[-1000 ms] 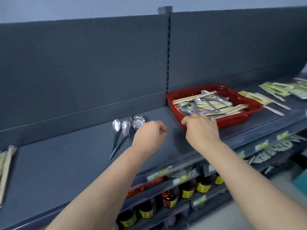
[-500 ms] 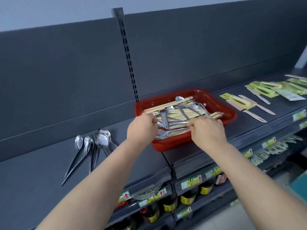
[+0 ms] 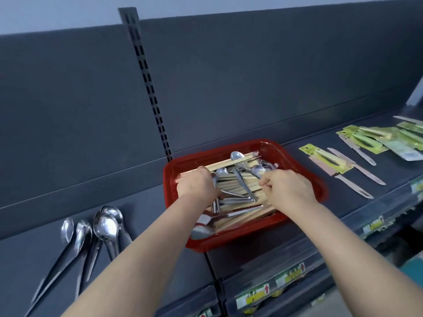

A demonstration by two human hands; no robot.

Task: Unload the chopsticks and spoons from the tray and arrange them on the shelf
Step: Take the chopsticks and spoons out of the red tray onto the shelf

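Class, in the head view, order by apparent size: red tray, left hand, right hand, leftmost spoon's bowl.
Largest: red tray.
Then left hand and right hand, which look alike, so unranked.
Smallest: leftmost spoon's bowl.

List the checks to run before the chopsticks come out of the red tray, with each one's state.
1. Grip of left hand on chopsticks: ok.
2. Hold of right hand: cannot tell; what it pinches is hidden.
3. spoons in tray off the bundle: not ok; several lie across it.
4. Bare shelf beside the laid-out spoons: ok.
5. red tray fully on the shelf: cannot tell.
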